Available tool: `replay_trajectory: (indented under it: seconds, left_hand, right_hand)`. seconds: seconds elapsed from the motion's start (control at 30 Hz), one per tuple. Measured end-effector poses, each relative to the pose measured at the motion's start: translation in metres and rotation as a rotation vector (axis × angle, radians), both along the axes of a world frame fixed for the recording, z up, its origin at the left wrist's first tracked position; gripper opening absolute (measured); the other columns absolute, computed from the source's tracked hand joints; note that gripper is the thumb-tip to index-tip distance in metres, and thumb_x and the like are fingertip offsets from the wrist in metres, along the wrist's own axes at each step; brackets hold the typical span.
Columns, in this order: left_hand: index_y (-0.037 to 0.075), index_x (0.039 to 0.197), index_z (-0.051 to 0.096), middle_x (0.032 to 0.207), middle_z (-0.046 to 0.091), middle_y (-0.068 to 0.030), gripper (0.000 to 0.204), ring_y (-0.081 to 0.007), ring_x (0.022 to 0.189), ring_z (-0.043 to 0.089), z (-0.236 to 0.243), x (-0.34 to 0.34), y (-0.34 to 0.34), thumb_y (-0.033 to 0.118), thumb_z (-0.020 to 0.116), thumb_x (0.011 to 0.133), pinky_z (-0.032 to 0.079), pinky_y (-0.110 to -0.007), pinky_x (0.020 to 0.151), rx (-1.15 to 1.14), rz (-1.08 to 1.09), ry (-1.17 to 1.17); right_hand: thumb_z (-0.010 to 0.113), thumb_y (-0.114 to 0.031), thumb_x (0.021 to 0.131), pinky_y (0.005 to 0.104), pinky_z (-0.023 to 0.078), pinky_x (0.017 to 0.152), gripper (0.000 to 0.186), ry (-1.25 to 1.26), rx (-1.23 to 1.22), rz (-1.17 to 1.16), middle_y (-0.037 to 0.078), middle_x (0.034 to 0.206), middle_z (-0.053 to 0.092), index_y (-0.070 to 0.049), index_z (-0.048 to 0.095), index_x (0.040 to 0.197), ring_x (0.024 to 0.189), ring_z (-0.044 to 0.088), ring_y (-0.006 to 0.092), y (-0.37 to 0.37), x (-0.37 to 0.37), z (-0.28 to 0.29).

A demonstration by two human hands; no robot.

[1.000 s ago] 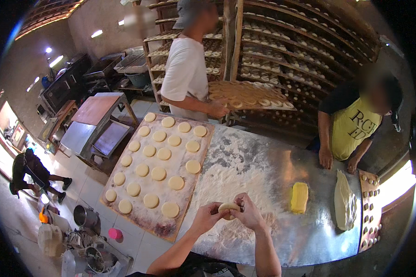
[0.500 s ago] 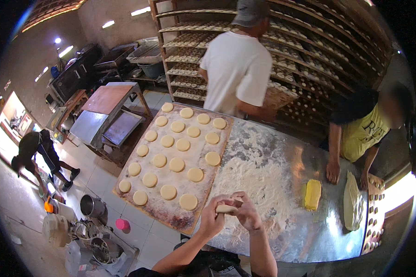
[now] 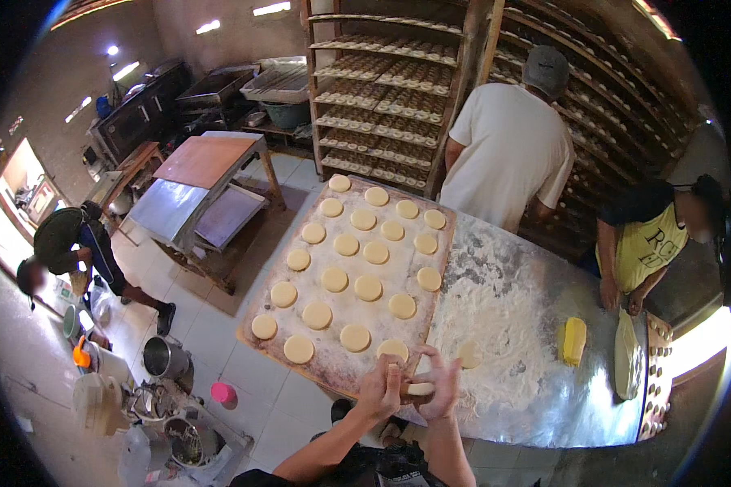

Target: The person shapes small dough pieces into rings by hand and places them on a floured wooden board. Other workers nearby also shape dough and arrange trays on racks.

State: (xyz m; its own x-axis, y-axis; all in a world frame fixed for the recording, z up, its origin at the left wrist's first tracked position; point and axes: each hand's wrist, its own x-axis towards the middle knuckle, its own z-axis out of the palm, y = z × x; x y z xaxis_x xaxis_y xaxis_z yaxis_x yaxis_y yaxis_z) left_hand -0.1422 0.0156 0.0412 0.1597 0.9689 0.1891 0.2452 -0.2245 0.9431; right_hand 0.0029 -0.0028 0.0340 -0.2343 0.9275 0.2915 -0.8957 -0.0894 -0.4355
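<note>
Between my two hands, just past the near right corner of a floured board, is a small pale piece of dough. My left hand closes on its left side, thumb up. My right hand has its fingers curled around the right side. Several flat dough rounds lie spaced over the board; one round sits right behind my left hand, partly hidden by it. A pale round shape shows in the flour to the right of my right hand.
The metal table carries scattered flour, a yellow block and a long dough sheet. A person in yellow leans at its right end. Another in white stands by loaded racks. Pots stand on the left floor.
The view has swung left. The person in white has moved right along the racks, and the board they carried no longer shows. My hands still hold the dough, with the right fingers more spread.
</note>
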Motion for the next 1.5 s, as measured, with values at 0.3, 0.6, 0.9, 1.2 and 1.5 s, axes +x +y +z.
replay_trajectory:
  seconds: [0.3, 0.6, 0.9, 1.2, 1.5]
  left_hand:
    - [0.008, 0.105, 0.055, 0.064, 0.062, -0.0197, 0.016, -0.0416, 0.057, 0.063, -0.017, -0.037, 0.008, 0.024, 0.053, 0.101, 0.049, -0.048, 0.051, 0.159, -0.143, 0.175]
    - [0.011, 0.113, 0.051, 0.063, 0.062, -0.0187, 0.021, -0.043, 0.057, 0.063, -0.024, -0.06, 0.025, 0.029, 0.05, 0.102, 0.048, -0.051, 0.051, 0.168, -0.222, 0.2]
    - [0.01, 0.118, 0.049, 0.062, 0.062, -0.0197, 0.03, -0.0443, 0.059, 0.064, -0.015, -0.052, 0.029, 0.036, 0.044, 0.104, 0.049, -0.054, 0.053, 0.038, -0.307, 0.341]
    - [0.005, 0.13, 0.046, 0.088, 0.065, -0.0299, 0.041, -0.0482, 0.084, 0.065, -0.022, -0.027, 0.044, 0.036, 0.048, 0.103, 0.048, -0.059, 0.072, -0.254, -0.351, 0.17]
    - [0.005, 0.14, 0.041, 0.118, 0.052, -0.0224, 0.065, -0.0424, 0.107, 0.054, -0.051, -0.057, 0.046, 0.026, 0.069, 0.085, 0.04, -0.055, 0.089, 0.084, -0.347, 0.852]
  right_hand:
    - [0.055, -0.044, 0.096, 0.0309, 0.055, 0.071, 0.062, -0.705, -0.401, -0.479, 0.009, 0.109, 0.061, -0.01, 0.033, 0.143, 0.092, 0.064, 0.0201, -0.005, -0.053, -0.015]
    - [0.039, -0.067, 0.099, 0.0322, 0.054, 0.072, 0.07, -1.164, -0.238, -0.479, 0.015, 0.108, 0.064, -0.009, 0.038, 0.138, 0.089, 0.066, 0.0249, 0.001, -0.074, -0.012]
    - [0.042, -0.056, 0.103, 0.0243, 0.049, 0.065, 0.063, -0.581, -0.278, -0.48, 0.007, 0.098, 0.065, -0.01, 0.035, 0.145, 0.079, 0.061, 0.0135, -0.013, -0.062, -0.03]
    - [0.05, -0.045, 0.103, 0.0396, 0.051, 0.087, 0.058, -0.501, -0.681, -0.234, 0.01, 0.098, 0.066, -0.001, 0.046, 0.141, 0.091, 0.064, 0.0266, -0.007, -0.039, -0.045]
    - [0.07, -0.03, 0.088, 0.0515, 0.05, 0.09, 0.059, -2.133, -0.517, -0.74, 0.026, 0.111, 0.062, -0.002, 0.046, 0.135, 0.103, 0.061, 0.0443, -0.013, -0.054, -0.034]
